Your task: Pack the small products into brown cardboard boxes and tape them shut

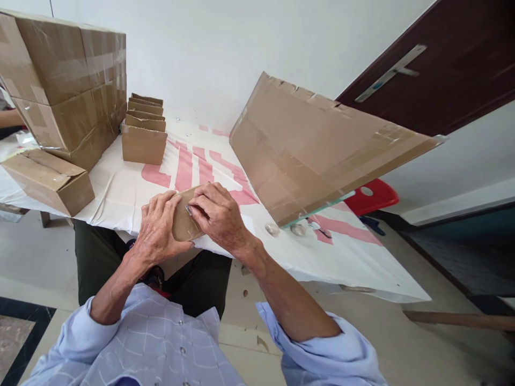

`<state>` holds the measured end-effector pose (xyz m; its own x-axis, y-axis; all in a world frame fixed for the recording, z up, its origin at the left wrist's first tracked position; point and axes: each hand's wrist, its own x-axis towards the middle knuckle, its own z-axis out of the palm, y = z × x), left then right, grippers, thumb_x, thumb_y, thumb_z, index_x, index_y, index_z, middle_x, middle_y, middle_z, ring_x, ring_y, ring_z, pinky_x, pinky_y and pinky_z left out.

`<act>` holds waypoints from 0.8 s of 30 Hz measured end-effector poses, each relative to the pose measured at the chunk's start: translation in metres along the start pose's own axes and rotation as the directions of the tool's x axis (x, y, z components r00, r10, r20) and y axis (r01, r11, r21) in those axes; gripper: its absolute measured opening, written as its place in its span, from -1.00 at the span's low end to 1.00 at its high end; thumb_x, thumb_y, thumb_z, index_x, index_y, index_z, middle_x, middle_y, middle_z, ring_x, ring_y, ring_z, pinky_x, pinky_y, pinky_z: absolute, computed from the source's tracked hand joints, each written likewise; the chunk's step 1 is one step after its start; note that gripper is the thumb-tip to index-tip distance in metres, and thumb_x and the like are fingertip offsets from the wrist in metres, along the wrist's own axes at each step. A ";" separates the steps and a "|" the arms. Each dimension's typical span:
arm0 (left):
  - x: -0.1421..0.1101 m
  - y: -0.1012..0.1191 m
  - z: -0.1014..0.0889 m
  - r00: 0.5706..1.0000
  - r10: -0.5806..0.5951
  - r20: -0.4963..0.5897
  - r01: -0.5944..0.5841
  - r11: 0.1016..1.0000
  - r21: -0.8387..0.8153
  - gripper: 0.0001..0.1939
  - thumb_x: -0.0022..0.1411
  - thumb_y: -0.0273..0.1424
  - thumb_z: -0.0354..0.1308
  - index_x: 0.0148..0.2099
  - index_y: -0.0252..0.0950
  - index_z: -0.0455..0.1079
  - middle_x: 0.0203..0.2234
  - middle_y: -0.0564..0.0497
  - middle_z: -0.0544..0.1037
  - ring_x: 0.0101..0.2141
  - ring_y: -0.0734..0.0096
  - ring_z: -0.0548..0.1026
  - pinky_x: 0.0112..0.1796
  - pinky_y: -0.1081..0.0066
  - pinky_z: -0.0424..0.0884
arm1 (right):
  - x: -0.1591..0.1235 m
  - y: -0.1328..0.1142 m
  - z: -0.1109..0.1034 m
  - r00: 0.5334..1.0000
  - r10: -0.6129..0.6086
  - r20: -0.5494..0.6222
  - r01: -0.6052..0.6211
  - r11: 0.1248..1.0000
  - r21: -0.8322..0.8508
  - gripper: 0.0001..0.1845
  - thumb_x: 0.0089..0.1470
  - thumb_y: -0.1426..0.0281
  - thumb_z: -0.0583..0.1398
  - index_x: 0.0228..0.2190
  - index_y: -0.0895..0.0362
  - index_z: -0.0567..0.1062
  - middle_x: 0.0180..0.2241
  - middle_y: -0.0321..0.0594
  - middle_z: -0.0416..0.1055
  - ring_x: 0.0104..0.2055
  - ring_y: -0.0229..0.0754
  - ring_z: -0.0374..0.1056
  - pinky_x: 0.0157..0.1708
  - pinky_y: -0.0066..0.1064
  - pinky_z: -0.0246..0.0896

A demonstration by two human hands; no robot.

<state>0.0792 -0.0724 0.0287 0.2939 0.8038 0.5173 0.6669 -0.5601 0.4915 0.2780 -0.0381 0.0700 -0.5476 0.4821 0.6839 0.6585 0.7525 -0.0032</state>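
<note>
A small flat piece of brown cardboard [183,221] lies at the near edge of a table covered with a white sheet bearing red letters [120,185]. My left hand [156,228] holds its left side, fingers curled over the top edge. My right hand [215,212] presses on its right side, fingertips pinched around a small shiny metal item [188,209] I cannot make out clearly.
A large taped cardboard panel [306,145] leans over the table's right side. Stacked taped boxes [68,75] stand at far left, a smaller box [50,179] below them. Several folded cardboard pieces [144,142] stand upright behind. A red stool [372,195] sits beyond the table.
</note>
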 end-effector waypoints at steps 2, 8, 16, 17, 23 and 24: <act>0.000 0.000 0.000 1.000 0.000 -0.002 0.000 1.000 0.007 0.07 -0.09 -0.25 0.56 0.41 -0.24 0.17 0.38 -0.36 0.34 0.35 -0.33 0.31 0.26 -0.22 0.28 | 0.002 0.000 -0.001 1.000 0.005 0.025 -0.005 1.000 0.002 -0.76 0.37 0.53 0.16 -0.30 0.06 0.58 -0.21 -0.09 0.51 -0.12 0.00 0.36 -0.05 -0.11 0.37; -0.001 0.000 0.000 1.000 -0.021 0.010 0.021 1.000 0.001 0.07 -0.08 -0.23 0.56 0.43 -0.16 0.19 0.40 -0.31 0.32 0.36 -0.33 0.29 0.27 -0.24 0.27 | 0.003 0.001 -0.002 0.998 -0.057 0.027 0.059 0.996 -0.071 -0.79 0.37 0.52 0.16 -0.28 0.08 0.56 -0.19 -0.06 0.53 -0.12 0.02 0.36 -0.07 -0.12 0.37; 0.001 0.001 -0.001 1.000 -0.017 0.006 0.017 1.000 -0.005 0.05 -0.07 -0.24 0.55 0.43 -0.18 0.20 0.39 -0.31 0.34 0.35 -0.33 0.31 0.26 -0.24 0.28 | 0.002 0.004 0.003 0.998 -0.055 0.017 0.056 0.995 -0.083 -0.77 0.36 0.53 0.15 -0.32 0.06 0.52 -0.21 -0.10 0.53 -0.14 -0.01 0.37 -0.09 -0.15 0.34; 0.001 0.001 -0.001 1.000 -0.015 0.006 0.015 1.000 -0.005 0.05 -0.08 -0.24 0.55 0.42 -0.19 0.20 0.39 -0.32 0.34 0.35 -0.33 0.31 0.26 -0.24 0.29 | 0.002 0.004 0.003 0.999 -0.042 0.013 0.043 0.997 -0.068 -0.77 0.36 0.53 0.15 -0.33 0.06 0.52 -0.21 -0.10 0.53 -0.14 -0.01 0.37 -0.09 -0.14 0.33; 0.002 0.003 -0.002 1.000 -0.005 0.007 0.005 1.000 -0.002 0.06 -0.07 -0.27 0.55 0.43 -0.18 0.18 0.38 -0.32 0.34 0.34 -0.32 0.32 0.26 -0.24 0.28 | -0.002 0.001 0.000 0.995 0.083 -0.052 -0.071 0.976 0.204 -0.78 0.38 0.50 0.14 -0.32 0.03 0.49 -0.22 -0.15 0.52 -0.12 -0.04 0.41 -0.06 -0.13 0.38; 0.002 0.003 -0.003 1.000 -0.006 0.007 0.006 1.000 -0.001 0.06 -0.07 -0.27 0.55 0.43 -0.18 0.17 0.38 -0.32 0.34 0.34 -0.32 0.32 0.26 -0.24 0.28 | -0.003 -0.001 -0.003 0.990 0.118 -0.075 -0.094 0.959 0.266 -0.80 0.39 0.47 0.15 -0.31 0.03 0.48 -0.22 -0.16 0.51 -0.12 -0.05 0.42 -0.07 -0.13 0.39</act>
<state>0.0803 -0.0733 0.0333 0.2949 0.8082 0.5097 0.6679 -0.5558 0.4950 0.2807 -0.0414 0.0703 -0.4261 0.5321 0.7316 0.5455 0.7963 -0.2615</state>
